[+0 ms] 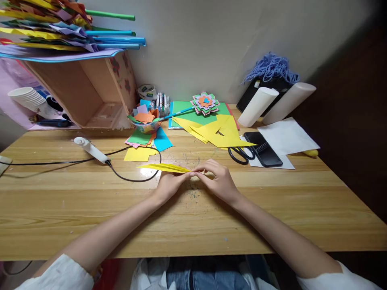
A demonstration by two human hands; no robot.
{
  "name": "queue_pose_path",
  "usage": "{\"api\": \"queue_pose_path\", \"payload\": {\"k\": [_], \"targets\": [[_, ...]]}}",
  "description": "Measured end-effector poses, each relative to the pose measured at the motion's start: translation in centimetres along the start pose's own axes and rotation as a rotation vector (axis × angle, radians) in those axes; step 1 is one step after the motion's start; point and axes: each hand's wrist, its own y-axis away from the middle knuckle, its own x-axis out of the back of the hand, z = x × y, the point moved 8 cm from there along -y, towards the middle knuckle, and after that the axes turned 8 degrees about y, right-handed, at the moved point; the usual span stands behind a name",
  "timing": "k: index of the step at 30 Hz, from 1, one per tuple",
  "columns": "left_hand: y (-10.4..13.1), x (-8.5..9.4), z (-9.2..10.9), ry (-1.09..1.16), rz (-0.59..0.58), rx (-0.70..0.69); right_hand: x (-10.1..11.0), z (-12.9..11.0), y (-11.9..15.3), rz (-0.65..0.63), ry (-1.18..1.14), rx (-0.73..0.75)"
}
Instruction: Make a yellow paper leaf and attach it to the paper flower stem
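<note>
Over the middle of the table, my left hand [171,183] grips a folded yellow paper [163,167] between thumb and fingers. The paper's layers fan out to the left and narrow to a point at the right. At that point my right hand [219,179] pinches the tip, thumb against fingers. Both hands nearly meet there. Beyond them lie cut yellow paper sheets [223,131], and a paper flower [205,103] in several colours with a blue stem rests on a green sheet [184,108].
Black-handled scissors [240,155] and a phone [266,151] lie at the right, near white paper rolls [258,106]. A white glue gun [90,149] with a looping cord sits left. A cup of paper scraps [146,125] and an open wooden box [90,92] stand behind.
</note>
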Motion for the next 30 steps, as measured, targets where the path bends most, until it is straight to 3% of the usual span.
{"api": "queue_pose_path", "payload": {"k": [8, 18, 30], "targets": [[-0.1, 0.2, -1.4, 0.080, 0.004, 0.083, 0.1, -1.3, 0.3, 0.019, 0.045, 0.146], [0.1, 0.1, -0.1, 0.039, -0.007, 0.016, 0.8, -0.7, 0.3, 0.022, 0.062, 0.017], [-0.1, 0.2, -0.3, -0.003, -0.042, 0.066, 0.5, -0.8, 0.2, -0.013, 0.256, 0.115]]}}
